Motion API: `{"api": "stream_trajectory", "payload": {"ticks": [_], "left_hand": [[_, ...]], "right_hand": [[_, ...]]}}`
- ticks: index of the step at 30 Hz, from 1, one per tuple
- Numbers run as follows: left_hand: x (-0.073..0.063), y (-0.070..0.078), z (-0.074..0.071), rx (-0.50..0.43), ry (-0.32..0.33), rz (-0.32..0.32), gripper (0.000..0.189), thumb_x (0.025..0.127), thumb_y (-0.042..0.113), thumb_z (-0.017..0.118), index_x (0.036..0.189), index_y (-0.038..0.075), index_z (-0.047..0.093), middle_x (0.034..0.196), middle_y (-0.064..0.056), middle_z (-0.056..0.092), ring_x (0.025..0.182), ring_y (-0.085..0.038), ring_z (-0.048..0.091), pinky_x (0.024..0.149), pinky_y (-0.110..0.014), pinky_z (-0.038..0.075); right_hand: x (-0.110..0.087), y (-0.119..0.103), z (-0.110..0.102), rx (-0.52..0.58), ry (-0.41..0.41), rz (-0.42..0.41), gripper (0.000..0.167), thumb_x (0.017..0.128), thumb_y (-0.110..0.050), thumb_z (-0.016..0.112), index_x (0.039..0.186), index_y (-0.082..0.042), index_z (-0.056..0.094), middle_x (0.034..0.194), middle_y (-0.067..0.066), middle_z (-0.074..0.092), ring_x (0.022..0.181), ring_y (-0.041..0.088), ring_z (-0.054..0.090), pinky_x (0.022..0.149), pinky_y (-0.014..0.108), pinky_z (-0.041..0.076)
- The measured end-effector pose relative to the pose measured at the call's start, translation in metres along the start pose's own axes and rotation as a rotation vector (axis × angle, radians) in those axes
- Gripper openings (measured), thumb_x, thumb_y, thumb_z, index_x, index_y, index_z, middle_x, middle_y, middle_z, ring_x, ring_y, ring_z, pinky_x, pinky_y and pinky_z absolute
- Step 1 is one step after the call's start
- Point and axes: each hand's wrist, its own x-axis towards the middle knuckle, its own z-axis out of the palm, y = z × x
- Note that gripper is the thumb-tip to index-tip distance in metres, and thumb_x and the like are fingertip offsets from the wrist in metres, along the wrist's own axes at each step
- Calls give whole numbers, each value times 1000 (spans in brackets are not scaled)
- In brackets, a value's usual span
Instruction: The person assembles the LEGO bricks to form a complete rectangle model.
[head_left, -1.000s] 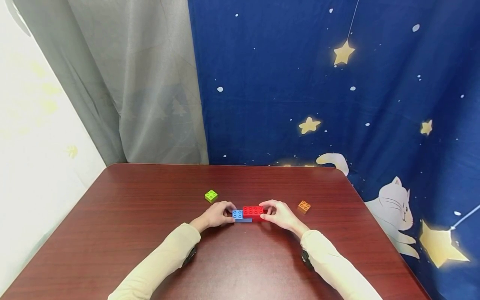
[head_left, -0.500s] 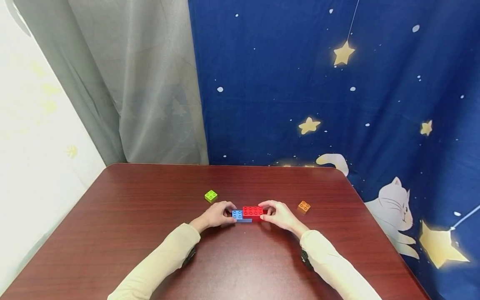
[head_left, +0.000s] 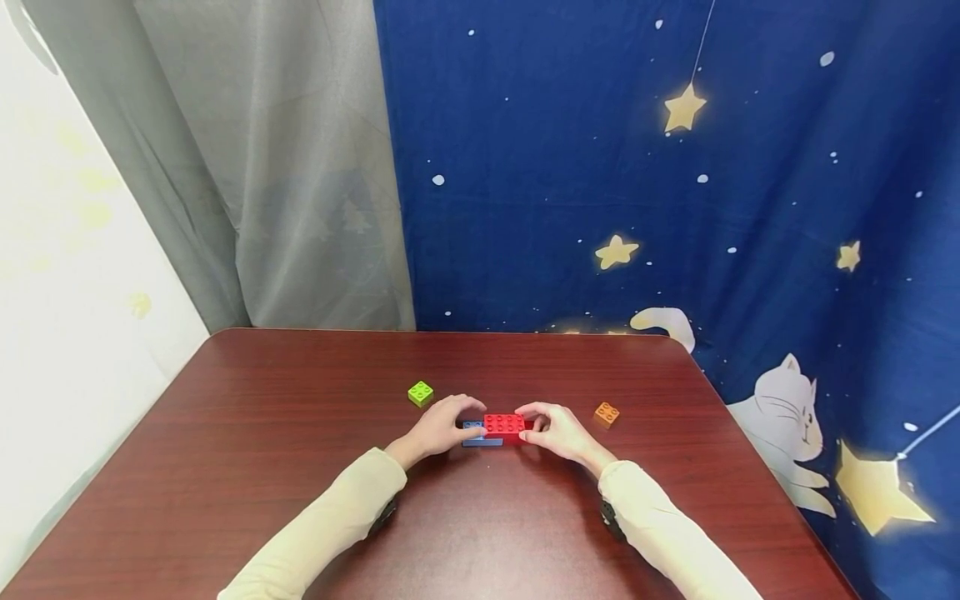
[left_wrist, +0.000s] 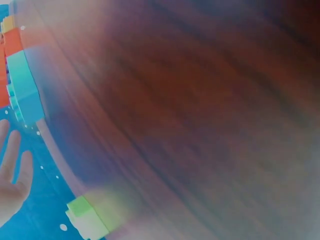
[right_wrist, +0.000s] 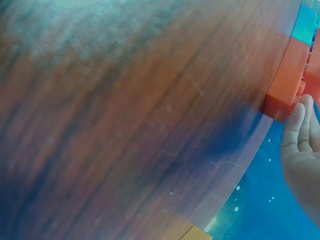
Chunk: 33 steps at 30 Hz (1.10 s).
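A red brick [head_left: 504, 424] lies on top of a blue brick [head_left: 482, 442] and a lower red brick [right_wrist: 287, 77], which sit end to end on the table. My right hand [head_left: 557, 431] holds the upper red brick at its right end, thumb in front and fingers behind. My left hand [head_left: 442, 425] is over the blue brick, with thumb and fingers spread apart near the upper red brick's left end. In the left wrist view the left fingers [left_wrist: 11, 155] look extended, apart from the blue brick [left_wrist: 25, 90]. Whether the left thumb touches the red brick I cannot tell.
A green brick [head_left: 421, 393] lies behind my left hand. Beyond my right hand is an orange brick [head_left: 607, 414]. The brown table [head_left: 300, 392] ends at a grey curtain [head_left: 322, 167] and a blue starry curtain [head_left: 525, 167].
My left hand has let go of the blue brick's left end and moved right and up over it, its fingers spreading. The right hand keeps its hold on the red brick.
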Motion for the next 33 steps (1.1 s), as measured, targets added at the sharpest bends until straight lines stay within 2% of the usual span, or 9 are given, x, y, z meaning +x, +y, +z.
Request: {"api": "stream_trajectory", "payload": {"ticks": [5, 11, 24, 33], "left_hand": [[2, 2, 4, 14, -35, 15, 39, 79, 33, 65, 112, 13, 57, 107, 0, 58, 100, -15, 51, 87, -37, 38], [3, 0, 6, 0, -36, 23, 36, 80, 28, 65, 112, 14, 60, 104, 0, 60, 93, -13, 54, 82, -33, 41], [6, 0, 6, -75, -66, -16, 33, 81, 23, 65, 111, 10, 60, 103, -4, 61, 93, -16, 56, 81, -34, 42], [6, -2, 7, -95, -93, -38, 33, 82, 24, 64, 112, 11, 59, 102, -4, 62, 93, -16, 56, 81, -34, 42]], "right_hand": [[0, 1, 0, 22, -5, -4, 33, 75, -14, 70, 106, -10, 61, 87, 0, 62, 62, 12, 51, 54, 24, 43], [1, 2, 1, 4, -9, 20, 33, 75, -16, 70, 107, -13, 61, 91, -3, 62, 64, 10, 52, 57, 24, 44], [1, 0, 0, 2, -9, 53, 32, 78, -25, 67, 108, -14, 61, 94, -2, 63, 70, 11, 53, 63, 26, 44], [0, 1, -1, 2, -18, 20, 33, 80, -25, 66, 110, -12, 61, 95, 0, 63, 69, 11, 53, 63, 26, 44]]}}
